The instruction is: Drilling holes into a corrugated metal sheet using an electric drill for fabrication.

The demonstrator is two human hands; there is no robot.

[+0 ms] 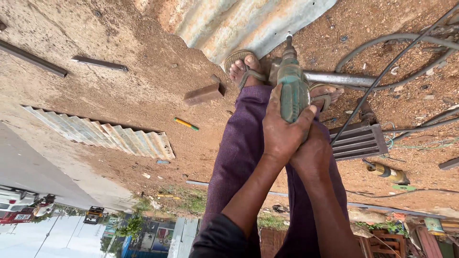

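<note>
Both hands clamped on green drill (292,88): left hand (283,129) wraps the body, right hand (313,155) behind. Bit on grey pipe (334,79), pinned underfoot by sandals, probably. Keep drill square, pressure steady, cable (382,79) clear.

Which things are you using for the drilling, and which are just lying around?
In use: green drill, gripped by left hand and right hand; metal pipe underfoot.
Lying about: brick, pencil, corrugated sheet, metal bar.
</note>
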